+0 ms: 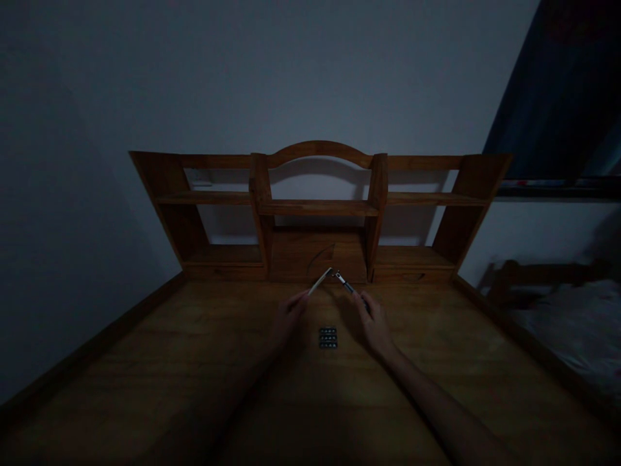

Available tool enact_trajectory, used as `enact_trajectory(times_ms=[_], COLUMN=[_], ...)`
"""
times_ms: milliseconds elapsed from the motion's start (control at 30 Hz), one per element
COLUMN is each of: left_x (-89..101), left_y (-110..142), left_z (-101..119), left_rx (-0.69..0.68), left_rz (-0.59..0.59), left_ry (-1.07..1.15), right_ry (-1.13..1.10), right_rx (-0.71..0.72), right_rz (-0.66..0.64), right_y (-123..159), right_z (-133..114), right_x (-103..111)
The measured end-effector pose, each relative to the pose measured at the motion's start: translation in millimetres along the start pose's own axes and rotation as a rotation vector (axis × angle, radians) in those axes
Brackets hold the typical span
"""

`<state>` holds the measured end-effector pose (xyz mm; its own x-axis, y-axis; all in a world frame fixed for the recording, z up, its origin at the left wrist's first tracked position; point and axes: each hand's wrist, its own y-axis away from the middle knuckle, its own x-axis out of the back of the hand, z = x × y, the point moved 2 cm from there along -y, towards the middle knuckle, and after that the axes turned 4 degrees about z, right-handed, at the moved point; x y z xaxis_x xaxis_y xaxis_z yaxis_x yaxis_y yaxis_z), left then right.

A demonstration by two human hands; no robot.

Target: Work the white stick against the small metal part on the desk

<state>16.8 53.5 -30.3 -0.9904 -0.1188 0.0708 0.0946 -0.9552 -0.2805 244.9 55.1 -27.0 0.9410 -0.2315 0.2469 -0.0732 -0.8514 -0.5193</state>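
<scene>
My left hand (288, 317) is closed on a thin, pale stick-like piece (320, 281) that slants up and to the right, its far tip dark. In my right hand (372, 320) is a slim tool with a dark handle and a shiny metal head (340, 277), pointing up and to the left. The two tips meet or nearly meet above the back of the desk; the dim light hides whether they touch. Between my forearms on the desktop lies a small black block (328, 338) with three rows of small light marks or pieces.
A wooden desk (194, 362) spreads beneath my hands. Along its back stands a wooden shelf unit (317, 207) with an arched middle, against a pale wall (291, 77). Raised edges run down both sides. Beyond the right edge is light bedding (577, 323), with a dark window (557, 110) above.
</scene>
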Motion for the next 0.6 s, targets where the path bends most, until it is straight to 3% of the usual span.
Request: enact_trajectory(times_ms=[233,367,467,600], left_x=[5.3,1.9,1.3,1.1], left_y=[-17.0,-25.6,-25.8,-19.3], left_z=[-3.5,-2.7,-5.5,-10.0], left_rx=[-0.028,-0.090,-0.153,-0.203], left_rz=[-0.017,-0.050,0.040,0.156], left_ry=[0.037,-0.002,-0.031,-0.046], right_ry=[-0.263,-0.373,-0.471,-0.601], right_rx=[-0.162,-0.374,-0.522,-0.536], right_rz=[0.102,0.119,0.070,0.014], right_y=[-9.2,-11.3,-12.2,-14.2], right_z=[14.1,25.3,29.1,28.6], right_x=[0.8,-3.0,-8.5,-14.0])
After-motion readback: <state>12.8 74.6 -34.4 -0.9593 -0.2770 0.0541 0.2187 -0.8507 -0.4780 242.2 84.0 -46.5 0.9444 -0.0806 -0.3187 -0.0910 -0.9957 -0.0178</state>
